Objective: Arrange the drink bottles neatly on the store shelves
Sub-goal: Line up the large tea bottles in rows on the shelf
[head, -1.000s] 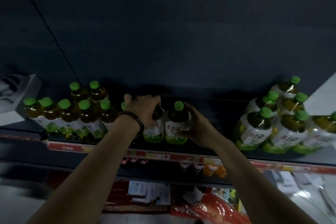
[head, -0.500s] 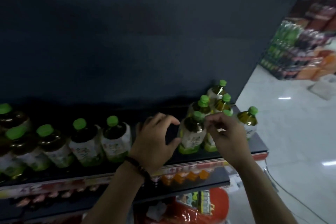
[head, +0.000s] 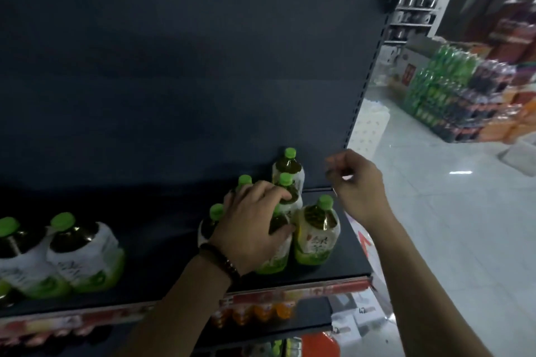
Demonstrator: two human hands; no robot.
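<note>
The dark back panel (head: 174, 81) fills most of what I see, and the black shelf (head: 162, 255) runs along its foot from 8 o'clock to 5 o'clock. Out at 2 o'clock, across the pale floor (head: 449, 240), stand stacked packs of drinks (head: 441, 90), green, dark and orange, too blurred to read. On the shelf at 8 o'clock sits a pair of bottles (head: 84, 255), upright and touching. At 6 o'clock is the cluster of bottles (head: 290, 191) near the shelf's right end, packed close and reaching back to the panel. Each bottle is filled close to the neck with dark amber-green liquid, has a bright green cap and wears a white wrap that turns lime green at the base. The front right bottle (head: 316, 235) shows its label with dark characters. Just at its 9 o'clock side is the gripped bottle (head: 275, 259), upright on the shelf. The left hand (head: 252, 226) covers its top, with fingers curled over the shoulder and thumb pressed to its side. The right hand (head: 359, 185) hangs in the air at 4 o'clock, above the shelf's end, with fingers loosely curled and nothing in them. A red price strip (head: 319, 290) edges the shelf front, and below it small orange bottles (head: 261, 311) stand on a lower shelf. A dark bead bracelet (head: 223, 262) circles the left wrist.
</note>
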